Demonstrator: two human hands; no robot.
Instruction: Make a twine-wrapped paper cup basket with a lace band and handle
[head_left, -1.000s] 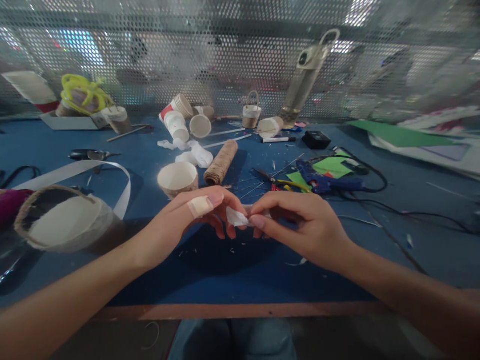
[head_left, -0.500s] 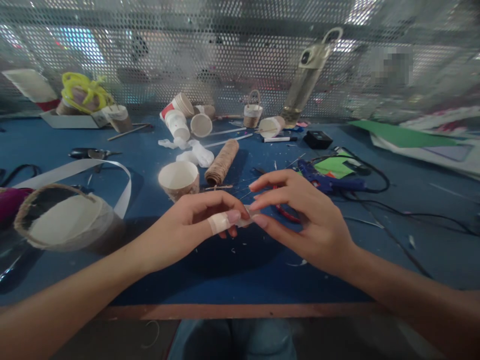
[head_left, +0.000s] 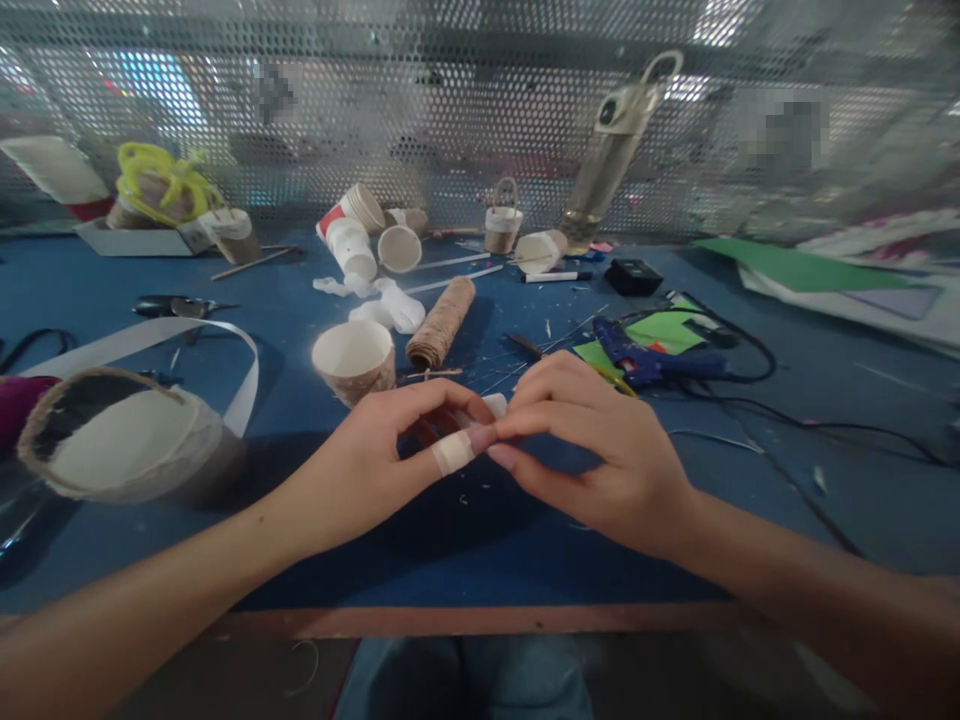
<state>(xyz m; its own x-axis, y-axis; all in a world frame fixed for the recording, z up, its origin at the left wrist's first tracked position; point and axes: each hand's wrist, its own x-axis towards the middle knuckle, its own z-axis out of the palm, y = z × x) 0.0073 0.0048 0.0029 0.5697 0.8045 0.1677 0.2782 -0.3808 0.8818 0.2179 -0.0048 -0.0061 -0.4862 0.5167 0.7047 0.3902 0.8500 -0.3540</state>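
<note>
My left hand (head_left: 390, 430), with a pale bandage (head_left: 453, 453) around its thumb, is closed in a pinch on a small white piece (head_left: 495, 404), perhaps ribbon or fabric. Most of that piece is hidden behind the fingers. My right hand (head_left: 600, 440) meets it from the other side, thumb and index fingertip drawn together against the left thumb tip. Just beyond the hands stand an open paper cup with a rough brown outside (head_left: 355, 355) and a roll of brown twine (head_left: 442, 323) lying on its side.
At left sit a twine-handled cup basket (head_left: 127, 440) and a loop of white ribbon (head_left: 244, 385). A blue glue gun (head_left: 645, 362) with a black cord lies at right. Several cups, a marker (head_left: 556, 277) and a tilted bottle (head_left: 607, 150) line the back by a perforated metal panel (head_left: 465, 100).
My right hand has moved slightly left, and its fingers have closed from spread to a pinch at the left thumb tip. The white piece now shows behind the fingertips.
</note>
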